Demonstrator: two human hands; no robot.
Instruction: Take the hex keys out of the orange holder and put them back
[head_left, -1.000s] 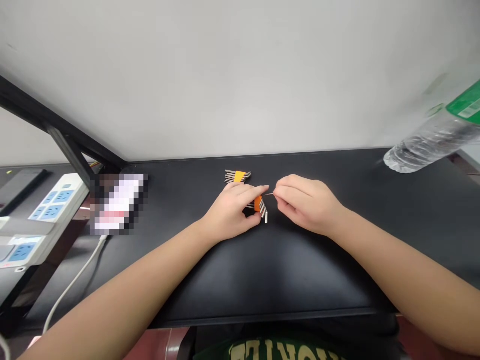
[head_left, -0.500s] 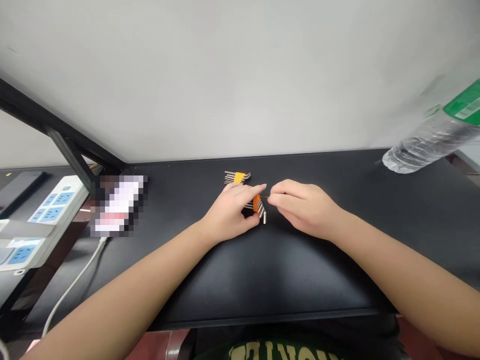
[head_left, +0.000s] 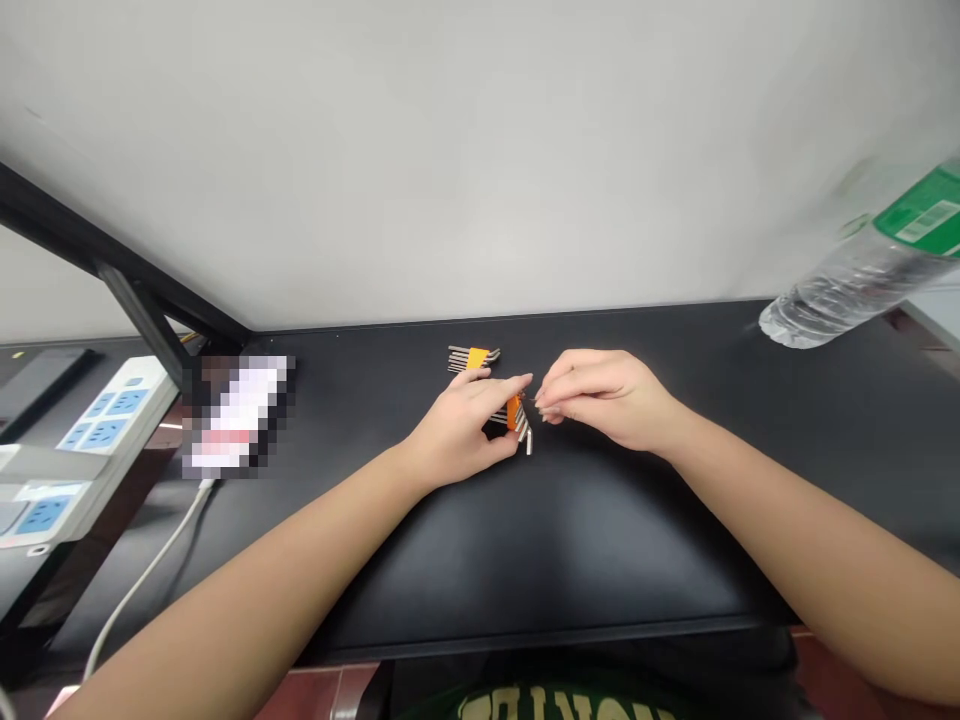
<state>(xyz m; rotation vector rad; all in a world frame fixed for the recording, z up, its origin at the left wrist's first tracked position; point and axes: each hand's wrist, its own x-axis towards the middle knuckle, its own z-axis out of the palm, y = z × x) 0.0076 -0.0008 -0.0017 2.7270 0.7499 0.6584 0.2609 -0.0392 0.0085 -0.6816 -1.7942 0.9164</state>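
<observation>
My left hand [head_left: 472, 425] grips a set of hex keys in an orange holder [head_left: 513, 412], thumb on the near side and index finger along the far side. The bent ends of several silver keys [head_left: 528, 440] stick out to the right of it. With fingertips pinched together, my right hand [head_left: 604, 395] has hold of a thin hex key [head_left: 531, 400] at the holder's right side; most of that key is hidden by the fingers. Just beyond my left hand lies a second hex key set in a yellow holder [head_left: 478, 358], partly covered by the fingers.
The black tabletop [head_left: 525, 560] runs back to a pale wall [head_left: 480, 150]. A clear water bottle [head_left: 840, 290] with a green label stands at the right. On the left are a blurred-out phone [head_left: 236, 415] on a white cable [head_left: 150, 570], a power strip [head_left: 124, 410] and a black metal frame [head_left: 142, 310].
My right hand has turned and risen slightly, its fingertips staying beside the orange holder. The left hand keeps its grip almost unmoved. The view has shifted a little.
</observation>
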